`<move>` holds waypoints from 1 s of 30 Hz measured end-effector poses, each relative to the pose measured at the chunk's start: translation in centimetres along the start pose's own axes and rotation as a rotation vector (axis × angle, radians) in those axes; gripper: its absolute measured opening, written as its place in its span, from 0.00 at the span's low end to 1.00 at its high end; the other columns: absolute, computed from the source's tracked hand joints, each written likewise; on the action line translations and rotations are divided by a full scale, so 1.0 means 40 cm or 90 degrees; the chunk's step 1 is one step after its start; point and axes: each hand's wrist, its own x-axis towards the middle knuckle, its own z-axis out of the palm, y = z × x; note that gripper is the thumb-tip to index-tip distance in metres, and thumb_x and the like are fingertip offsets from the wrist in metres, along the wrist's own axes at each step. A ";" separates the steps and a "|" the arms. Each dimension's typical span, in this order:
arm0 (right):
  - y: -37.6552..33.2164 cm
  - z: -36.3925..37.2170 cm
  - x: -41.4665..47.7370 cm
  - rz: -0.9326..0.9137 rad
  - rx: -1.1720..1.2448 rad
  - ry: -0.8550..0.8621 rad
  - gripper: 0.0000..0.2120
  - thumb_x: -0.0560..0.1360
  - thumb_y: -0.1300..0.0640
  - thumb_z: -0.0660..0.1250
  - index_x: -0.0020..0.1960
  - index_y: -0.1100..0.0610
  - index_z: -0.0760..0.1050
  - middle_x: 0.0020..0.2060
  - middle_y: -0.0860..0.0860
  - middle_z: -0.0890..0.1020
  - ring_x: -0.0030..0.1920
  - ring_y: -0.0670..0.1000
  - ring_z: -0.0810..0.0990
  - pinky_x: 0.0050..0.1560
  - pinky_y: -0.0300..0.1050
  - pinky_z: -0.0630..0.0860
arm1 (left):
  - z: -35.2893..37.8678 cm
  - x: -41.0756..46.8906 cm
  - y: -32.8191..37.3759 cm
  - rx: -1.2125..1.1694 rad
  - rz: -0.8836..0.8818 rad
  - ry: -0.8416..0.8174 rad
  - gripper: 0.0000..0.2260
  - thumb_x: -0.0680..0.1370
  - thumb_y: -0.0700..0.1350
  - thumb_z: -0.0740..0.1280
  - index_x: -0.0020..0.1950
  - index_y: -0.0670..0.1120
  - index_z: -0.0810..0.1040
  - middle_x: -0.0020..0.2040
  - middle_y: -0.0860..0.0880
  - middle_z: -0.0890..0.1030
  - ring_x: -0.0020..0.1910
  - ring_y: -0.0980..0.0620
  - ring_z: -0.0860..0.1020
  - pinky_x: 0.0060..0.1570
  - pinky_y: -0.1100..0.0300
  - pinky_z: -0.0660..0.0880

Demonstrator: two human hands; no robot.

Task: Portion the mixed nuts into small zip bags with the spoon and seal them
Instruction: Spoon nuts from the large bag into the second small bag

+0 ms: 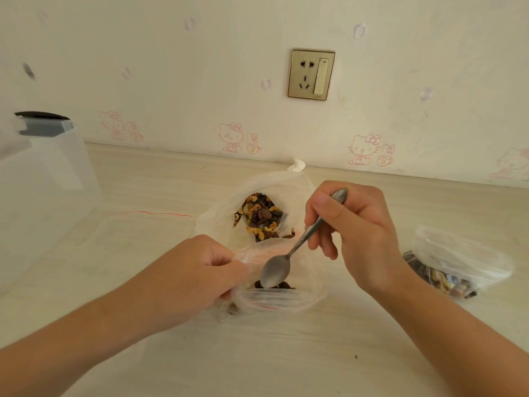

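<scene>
Now, left hand (197,279): pinches rim of small zip bag (286,302).
Right hand (357,224): grips spoon (299,243), bowl below it, in that bag.

One view only, from up on the head, looking down and forward, close over the table (143,193), facing the wall (200,67) behind.

You're getting open table (415,196) right-rear of the nut bag (259,214); a filled zip bag (458,267) is blocking right-front.
</scene>
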 end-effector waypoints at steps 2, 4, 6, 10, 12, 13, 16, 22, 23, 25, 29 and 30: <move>0.003 -0.007 0.005 0.010 0.000 0.035 0.16 0.80 0.60 0.62 0.35 0.60 0.78 0.26 0.59 0.77 0.22 0.60 0.70 0.21 0.41 0.65 | -0.001 0.002 -0.002 0.006 0.006 0.002 0.19 0.72 0.61 0.62 0.29 0.49 0.76 0.23 0.53 0.72 0.29 0.51 0.69 0.31 0.58 0.64; 0.006 -0.014 0.013 0.019 0.018 0.077 0.16 0.80 0.59 0.62 0.34 0.60 0.78 0.24 0.58 0.77 0.21 0.58 0.69 0.20 0.40 0.64 | -0.003 0.003 -0.004 0.008 0.015 0.004 0.20 0.72 0.61 0.62 0.29 0.48 0.75 0.23 0.53 0.72 0.29 0.51 0.69 0.31 0.58 0.64; 0.009 -0.018 0.018 0.027 0.028 0.094 0.16 0.80 0.58 0.62 0.34 0.59 0.78 0.24 0.58 0.77 0.20 0.55 0.69 0.20 0.39 0.64 | -0.004 0.004 -0.008 0.006 0.027 0.004 0.21 0.74 0.61 0.62 0.30 0.46 0.73 0.23 0.53 0.71 0.28 0.52 0.68 0.31 0.58 0.64; 0.013 -0.015 0.013 0.028 -0.003 0.056 0.17 0.80 0.58 0.62 0.35 0.59 0.78 0.25 0.58 0.77 0.21 0.58 0.69 0.20 0.41 0.64 | -0.009 0.005 -0.013 0.030 0.053 0.019 0.24 0.79 0.59 0.65 0.30 0.45 0.70 0.25 0.52 0.69 0.26 0.55 0.66 0.30 0.61 0.65; 0.012 -0.013 0.009 0.011 -0.009 0.044 0.17 0.80 0.59 0.61 0.35 0.59 0.78 0.25 0.58 0.77 0.21 0.60 0.70 0.21 0.41 0.65 | -0.012 0.008 -0.013 0.033 0.055 0.037 0.25 0.81 0.58 0.66 0.31 0.43 0.71 0.25 0.52 0.71 0.24 0.57 0.67 0.29 0.64 0.65; 0.011 -0.013 0.008 0.003 -0.011 0.041 0.16 0.80 0.59 0.61 0.35 0.59 0.79 0.25 0.58 0.77 0.21 0.59 0.70 0.21 0.41 0.65 | -0.014 0.008 -0.012 0.031 0.058 0.046 0.25 0.81 0.59 0.66 0.31 0.42 0.72 0.25 0.52 0.72 0.24 0.57 0.67 0.29 0.65 0.66; 0.010 -0.011 0.010 0.000 -0.003 0.069 0.17 0.81 0.59 0.62 0.35 0.58 0.79 0.25 0.59 0.77 0.21 0.55 0.71 0.22 0.40 0.66 | -0.022 0.007 -0.006 -0.010 0.099 0.100 0.27 0.77 0.65 0.66 0.32 0.42 0.75 0.24 0.51 0.72 0.22 0.56 0.65 0.26 0.67 0.65; 0.034 -0.040 0.046 0.104 0.002 0.212 0.16 0.85 0.56 0.62 0.40 0.57 0.80 0.31 0.59 0.83 0.24 0.53 0.74 0.24 0.43 0.72 | -0.068 0.072 -0.019 -0.189 0.206 0.364 0.09 0.76 0.52 0.68 0.38 0.50 0.80 0.29 0.53 0.77 0.27 0.56 0.71 0.29 0.67 0.69; 0.043 -0.039 0.049 0.130 -0.024 0.204 0.15 0.85 0.56 0.62 0.42 0.57 0.80 0.33 0.59 0.84 0.26 0.53 0.76 0.25 0.44 0.74 | -0.072 0.092 -0.022 -0.185 0.201 0.399 0.05 0.75 0.52 0.69 0.42 0.52 0.80 0.34 0.56 0.78 0.30 0.59 0.73 0.32 0.69 0.70; 0.058 -0.035 0.048 0.166 -0.079 0.182 0.14 0.86 0.56 0.61 0.46 0.59 0.80 0.34 0.58 0.85 0.28 0.53 0.78 0.27 0.45 0.76 | -0.071 0.135 -0.025 -0.102 0.152 0.404 0.11 0.74 0.57 0.70 0.54 0.57 0.79 0.47 0.60 0.80 0.41 0.62 0.77 0.40 0.67 0.71; 0.064 -0.044 0.049 0.157 -0.148 0.181 0.15 0.85 0.57 0.61 0.43 0.59 0.80 0.31 0.56 0.84 0.28 0.52 0.78 0.27 0.44 0.76 | -0.062 0.192 -0.026 0.012 -0.020 0.179 0.32 0.74 0.65 0.73 0.73 0.55 0.68 0.62 0.60 0.75 0.54 0.62 0.77 0.45 0.62 0.72; 0.063 -0.048 0.049 0.154 -0.165 0.181 0.15 0.85 0.57 0.61 0.42 0.58 0.80 0.30 0.55 0.83 0.28 0.52 0.78 0.27 0.43 0.76 | -0.064 0.197 -0.028 0.021 -0.039 0.146 0.31 0.73 0.66 0.73 0.70 0.57 0.69 0.59 0.61 0.77 0.52 0.62 0.78 0.43 0.62 0.73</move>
